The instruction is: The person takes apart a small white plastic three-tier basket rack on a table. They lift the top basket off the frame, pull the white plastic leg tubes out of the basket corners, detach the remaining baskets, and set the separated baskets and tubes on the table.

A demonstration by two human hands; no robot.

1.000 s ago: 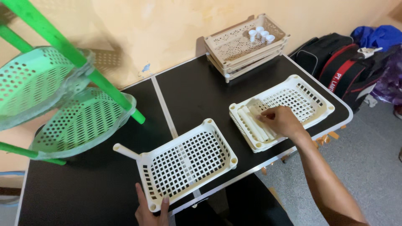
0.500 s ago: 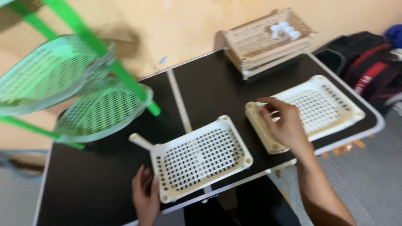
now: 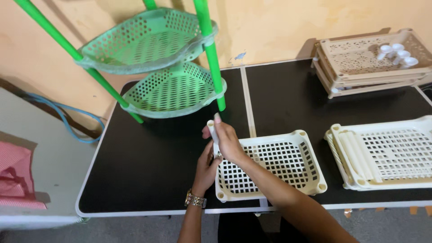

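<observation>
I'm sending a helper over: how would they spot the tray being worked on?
On the black table, look at the front edge, near the middle seam. The cream tray there is the only one both hands touch, with a cream post at its left corner.

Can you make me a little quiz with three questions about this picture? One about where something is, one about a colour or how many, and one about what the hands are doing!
1. Where is the cream plastic lattice tray nearest the hands?
A. On the black table
B. On the floor
C. On the green shelf

2. What colour is the perforated plastic shelf rack?
A. Red
B. Green
C. Blue

3. What is the right hand doing?
A. Resting flat
B. Waving
C. Gripping a cream plastic post at the tray's corner

Answers: 1 A, it sits on the tabletop. 2 B, baskets and poles are green. 3 C, fingers wrap the post, left hand beside.
</observation>
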